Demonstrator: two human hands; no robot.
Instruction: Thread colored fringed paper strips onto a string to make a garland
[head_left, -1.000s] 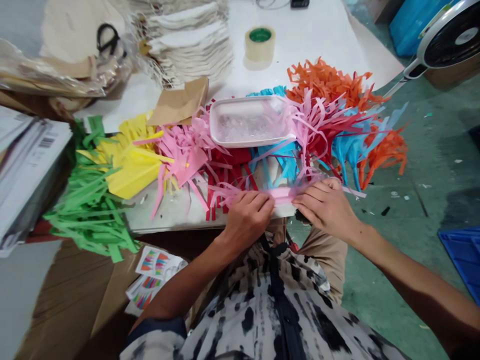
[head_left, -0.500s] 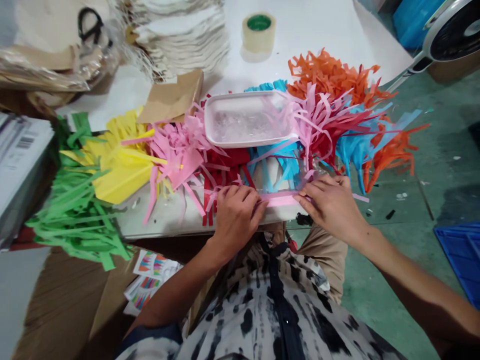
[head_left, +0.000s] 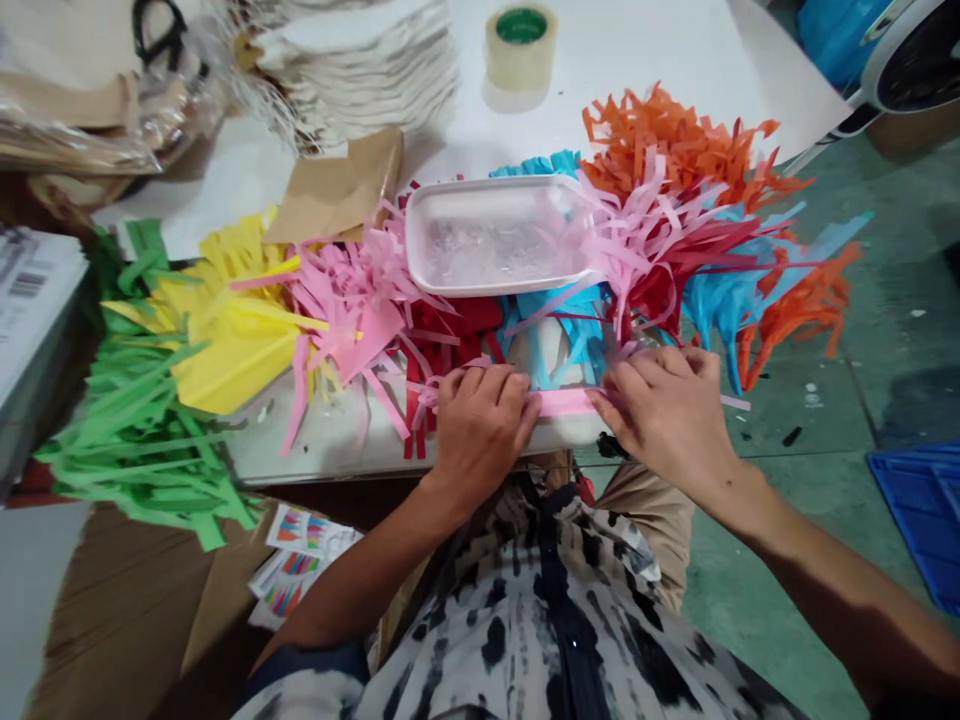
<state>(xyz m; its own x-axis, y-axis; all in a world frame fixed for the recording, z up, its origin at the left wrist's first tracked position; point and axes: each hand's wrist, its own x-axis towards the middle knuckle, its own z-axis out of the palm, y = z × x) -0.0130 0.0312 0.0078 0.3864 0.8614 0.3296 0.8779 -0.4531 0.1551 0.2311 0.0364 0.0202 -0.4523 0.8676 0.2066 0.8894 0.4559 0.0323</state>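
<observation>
Well, a person sat with both bare hands just below the white tray point(head_left: 495, 235), and something clear and shiny lay in that tray. The left hand point(head_left: 480, 435) and the right hand point(head_left: 667, 420) were close together on a pink strip point(head_left: 566, 403), which lay below the tray at the edge of the table point(head_left: 337, 455). The fingers of the left hand lay close together over one end of the strip. The fingers of the right hand were a little spread, and their tips pressed and pinched the other end. The strip's ends went under the fingers, so I could not see them well.

Long cut paper fringes lay around the tray. A pink fringe point(head_left: 352, 320) and a red fringe point(head_left: 457, 320) lay to its left, with a yellow fringe point(head_left: 232, 340) and a green fringe point(head_left: 135, 440) farther left. A blue fringe point(head_left: 720, 300) and an orange fringe point(head_left: 675, 140) lay to its right. Above the tray stood a roll of tape point(head_left: 521, 48), and a piece of brown paper point(head_left: 337, 190) lay just to its upper left. Printed cards point(head_left: 300, 560) lay below it, left of the person's lap.
</observation>
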